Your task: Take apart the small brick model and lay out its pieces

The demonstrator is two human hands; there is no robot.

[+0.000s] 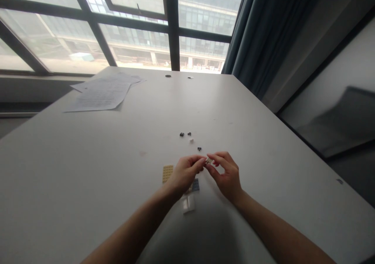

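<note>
Daylight from a tall dark-framed window (174,41) falls on a broad white table (125,201), where both hands meet over the near part of the surface. Between their fingertips, just above the tabletop, is a small white piece (209,160) (too tiny to make out its exact shape). The left hand (187,171) pinches it from one side, thumb against forefinger with hardly any gap. The right hand (227,174) holds the other side, thumb and fingers curved round and parted only by the piece's own width.

Just beyond the fingertips lies a dark piece (199,149); farther out, ahead of the left hand, are a second white piece (191,140) and two more dark bits (182,134). Partly behind the left hand, on its outer side, is a yellow sheet (167,172) with rows of dark marks. Under that wrist, towards the right hand, a blue-grey sheet (196,184) shows, and nearer the body a clear plastic packet (188,204) lies between the forearms. Well ahead of the left hand, loose printed papers (101,94) overlap near the far edge. Far beyond the right hand hangs a dark blue curtain (252,41).
</note>
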